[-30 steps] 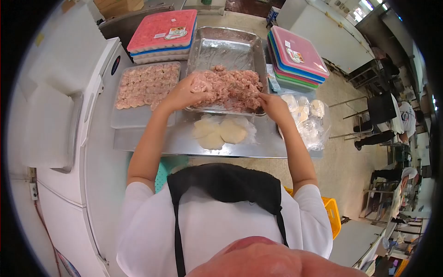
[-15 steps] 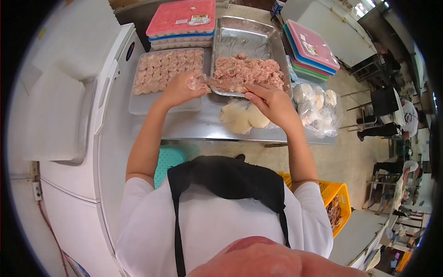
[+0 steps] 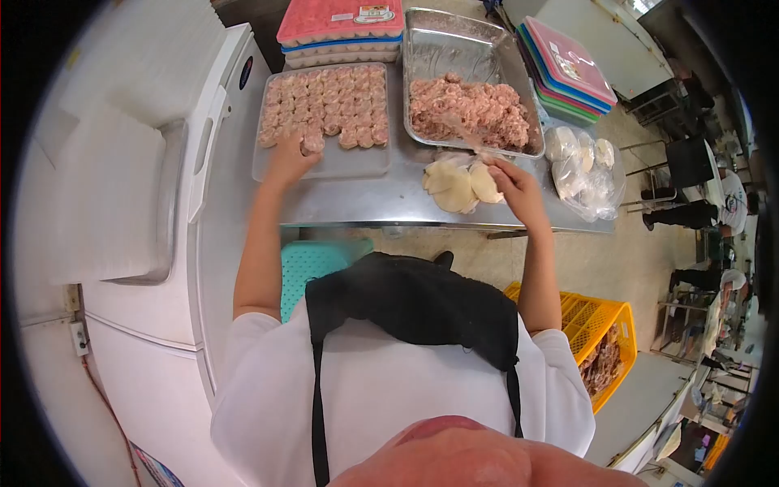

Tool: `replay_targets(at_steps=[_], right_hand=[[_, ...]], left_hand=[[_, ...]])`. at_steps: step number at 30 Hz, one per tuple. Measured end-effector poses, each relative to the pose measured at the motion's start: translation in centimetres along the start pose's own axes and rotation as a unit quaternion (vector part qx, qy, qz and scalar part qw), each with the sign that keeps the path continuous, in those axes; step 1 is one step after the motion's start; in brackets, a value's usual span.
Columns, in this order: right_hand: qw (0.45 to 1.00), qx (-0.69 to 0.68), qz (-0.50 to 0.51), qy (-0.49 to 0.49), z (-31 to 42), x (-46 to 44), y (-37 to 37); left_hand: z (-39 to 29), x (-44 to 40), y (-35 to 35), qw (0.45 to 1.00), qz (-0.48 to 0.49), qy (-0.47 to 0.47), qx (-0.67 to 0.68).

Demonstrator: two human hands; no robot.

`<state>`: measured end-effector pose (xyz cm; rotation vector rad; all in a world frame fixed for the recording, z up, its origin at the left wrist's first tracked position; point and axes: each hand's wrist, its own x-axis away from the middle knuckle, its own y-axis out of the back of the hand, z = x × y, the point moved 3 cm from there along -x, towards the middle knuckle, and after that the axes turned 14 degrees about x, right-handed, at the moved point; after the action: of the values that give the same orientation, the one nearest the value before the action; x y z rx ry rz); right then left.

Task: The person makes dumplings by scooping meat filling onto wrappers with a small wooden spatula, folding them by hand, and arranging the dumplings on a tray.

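At the front edge of the dumpling tray point(image 3: 357, 166), my left hand point(image 3: 290, 158) has its fingers closed round an open-topped meat dumpling point(image 3: 312, 144). Rows of the same dumplings point(image 3: 324, 97) fill the back of that tray. My right hand point(image 3: 519, 188) is at the right side of a fanned pile of round pale wrappers point(image 3: 451, 187), fingertips at their edge. A thin flat tool, smeared by motion and spatula-like, points from those fingers toward the ground meat point(image 3: 471, 109). The meat lies in the front half of a metal pan point(image 3: 454, 61).
Lidded trays of dumplings point(image 3: 341, 24) are stacked behind, and coloured lids point(image 3: 564, 65) stand at right. Plastic-wrapped wrapper packs point(image 3: 583, 174) lie near the table's right end. A white fridge point(image 3: 146, 316) is at left; a yellow crate point(image 3: 604, 349) sits on the floor.
My left hand has gone left with the dumpling, from before the pan to the tray. My right hand has moved away from it, right and down to the wrappers. The view has shifted slightly.
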<state>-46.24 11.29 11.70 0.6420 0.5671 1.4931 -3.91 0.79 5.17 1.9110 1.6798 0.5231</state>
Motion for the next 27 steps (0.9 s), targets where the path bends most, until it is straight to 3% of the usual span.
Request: replay_targets(at_steps=[2,5,11,14,16,20,23,27], right_hand=[[0.998,-0.051,-0.014,-0.037,0.1,1.4,0.9],[0.993,-0.097,-0.027,-0.064,-1.3,2.1,1.5],[0.994,-0.069,-0.035,-0.081,-1.4,2.8,1.7],[0.993,-0.071,-0.031,-0.087,-1.4,2.9,1.9],[0.994,-0.067,-0.017,-0.086,-1.3,2.6,2.4],[1.000,-0.006,-0.003,-0.026,-2.1,1.3,3.1],[0.996,0.093,-0.001,0.012,-2.9,-0.2,4.3],[0.943,0.307,-0.036,0.127,-5.1,-3.9,8.2]], left_hand=[[1.6,-0.3,-1.4,0.999,-0.017,-0.014,0.028],[-1.2,0.3,-2.6,0.996,-0.091,-0.002,-0.003],[-0.3,-1.3,-5.9,0.990,-0.128,-0.048,-0.040],[0.4,-3.0,-6.5,0.996,-0.086,-0.010,-0.037],[0.5,-3.4,-6.7,0.992,-0.099,-0.054,-0.051],[0.1,-2.8,-5.8,0.991,-0.085,-0.094,0.038],[-1.8,-0.8,-5.0,0.991,-0.087,-0.010,0.101],[-0.6,0.3,-6.4,0.986,-0.154,-0.029,-0.049]])
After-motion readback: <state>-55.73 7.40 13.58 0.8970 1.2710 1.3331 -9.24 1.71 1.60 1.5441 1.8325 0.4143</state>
